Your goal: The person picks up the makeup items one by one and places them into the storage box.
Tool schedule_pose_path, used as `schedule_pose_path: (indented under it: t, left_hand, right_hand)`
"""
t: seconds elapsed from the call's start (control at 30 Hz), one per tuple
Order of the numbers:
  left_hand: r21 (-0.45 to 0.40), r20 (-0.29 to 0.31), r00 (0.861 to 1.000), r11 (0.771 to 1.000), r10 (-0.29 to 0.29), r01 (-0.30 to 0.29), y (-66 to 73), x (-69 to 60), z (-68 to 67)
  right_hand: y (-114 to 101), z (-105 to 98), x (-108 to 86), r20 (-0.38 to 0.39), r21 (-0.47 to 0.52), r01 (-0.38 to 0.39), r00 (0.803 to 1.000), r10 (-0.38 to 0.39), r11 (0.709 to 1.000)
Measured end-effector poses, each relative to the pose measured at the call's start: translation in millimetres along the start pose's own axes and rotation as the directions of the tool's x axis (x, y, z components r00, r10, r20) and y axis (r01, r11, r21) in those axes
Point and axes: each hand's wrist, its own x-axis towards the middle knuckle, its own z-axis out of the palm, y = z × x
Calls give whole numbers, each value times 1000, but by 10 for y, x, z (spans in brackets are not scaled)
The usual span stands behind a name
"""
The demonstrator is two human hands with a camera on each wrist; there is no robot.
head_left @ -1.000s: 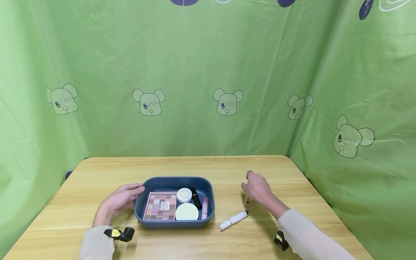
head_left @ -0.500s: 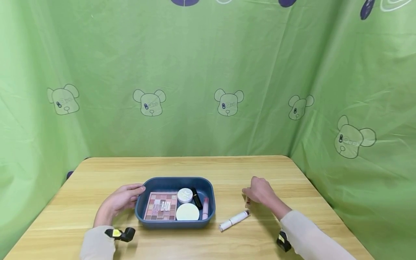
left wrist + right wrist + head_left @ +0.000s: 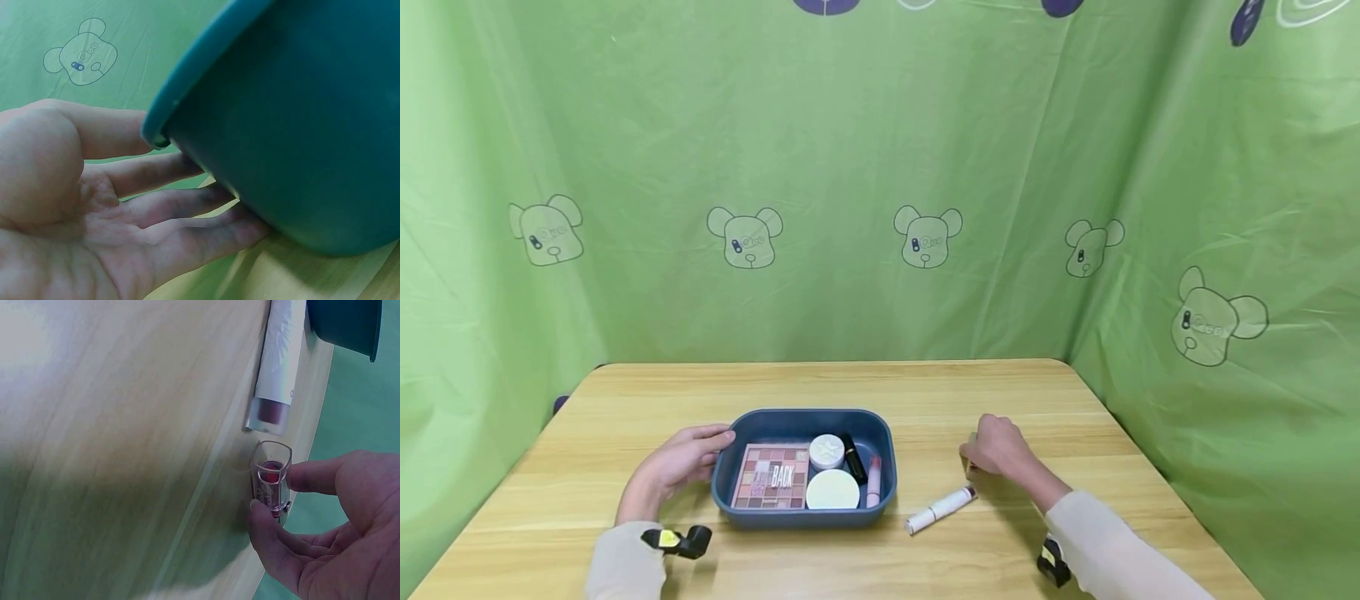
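Note:
My left hand (image 3: 681, 458) holds the left end of a dark blue bin (image 3: 805, 518), thumb at the rim and fingers against the outer wall, as the left wrist view shows. In the bin lie an eyeshadow palette (image 3: 771, 477), two round white cases (image 3: 832, 489), a black tube (image 3: 853, 460) and a pink lip tube (image 3: 874, 482). To the right, my right hand (image 3: 998, 446) pinches a small lipstick with a clear cap (image 3: 270, 478) between thumb and finger, low over the table. A white lip tube (image 3: 941, 510) with a dark end lies near it.
The wooden table (image 3: 820, 383) has green curtains (image 3: 835, 300) printed with bear heads behind it and at both sides. Each wrist wears a small black camera (image 3: 679, 542). The white tube lies between the bin and my right hand.
My right hand has come slightly nearer and lower, and its fingers have closed on the lipstick. My left hand and the bin have stayed in place.

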Motion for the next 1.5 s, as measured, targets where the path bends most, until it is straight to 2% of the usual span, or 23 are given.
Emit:
schedule_pose_path:
  t: [0.2, 0.43, 0.57, 1.13, 1.5]
  left_hand:
    - [7, 17, 1000, 1000, 14, -14, 3, -3, -16]
    - [-14, 23, 1000, 1000, 16, -16, 9, -17, 11]
    - [-7, 24, 999, 1000, 22, -21, 10, -15, 3]
    - [-7, 16, 1000, 1000, 13, -13, 1, -8, 1]
    - [-6, 17, 1000, 1000, 16, -16, -2, -6, -5]
  right_hand:
    - [-4, 1, -6, -8, 24, -1, 1000, 2, 1000]
    - [-9, 2, -6, -55, 41, 44, 998, -42, 998]
    - [-8, -1, -4, -62, 37, 46, 997, -44, 998]
    - [-6, 1, 8, -30, 50, 22, 999, -20, 999]
    - [-7, -7, 9, -24, 71, 35, 999, -33, 997]
